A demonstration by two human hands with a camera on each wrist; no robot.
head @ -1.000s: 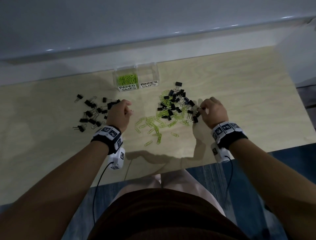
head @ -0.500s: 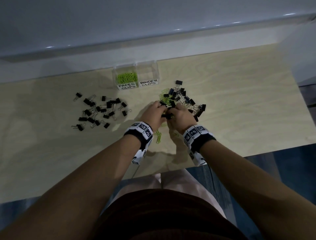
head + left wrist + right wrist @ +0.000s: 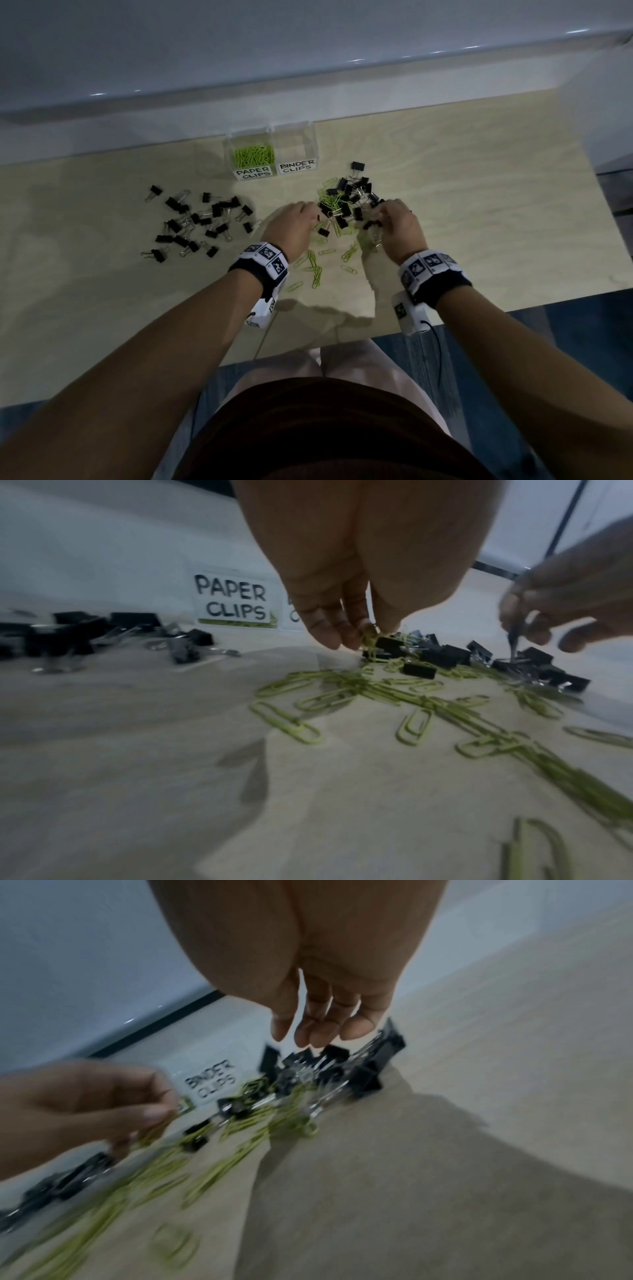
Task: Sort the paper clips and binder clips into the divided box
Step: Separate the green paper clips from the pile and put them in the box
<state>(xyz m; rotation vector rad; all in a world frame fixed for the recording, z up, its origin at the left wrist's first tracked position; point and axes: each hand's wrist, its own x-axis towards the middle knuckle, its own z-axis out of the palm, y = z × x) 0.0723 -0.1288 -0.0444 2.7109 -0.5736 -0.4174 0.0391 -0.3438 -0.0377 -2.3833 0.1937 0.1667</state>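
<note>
A mixed heap point(image 3: 346, 205) of black binder clips and green paper clips lies on the wooden table, right of centre. My left hand point(image 3: 313, 219) is at the heap's left edge, and its fingertips point(image 3: 346, 639) pinch a few green paper clips point(image 3: 371, 637). At the heap's right edge, my right hand point(image 3: 378, 216) pinches a binder clip point(image 3: 514, 642) by its wire handle. The clear divided box point(image 3: 270, 137) stands behind. Its PAPER CLIPS side point(image 3: 254, 156) holds green clips. Nothing shows in the BINDER CLIPS side point(image 3: 297, 150).
A separate spread of black binder clips point(image 3: 195, 226) lies left of my left hand. Loose green paper clips point(image 3: 315, 270) are scattered between my wrists, toward the table's front edge point(image 3: 342, 339). A pale wall ledge point(image 3: 308, 92) runs behind the box.
My left hand came from the left binder clip spread to the mixed heap. Both hands met at the heap's front, then moved apart to its two sides.
</note>
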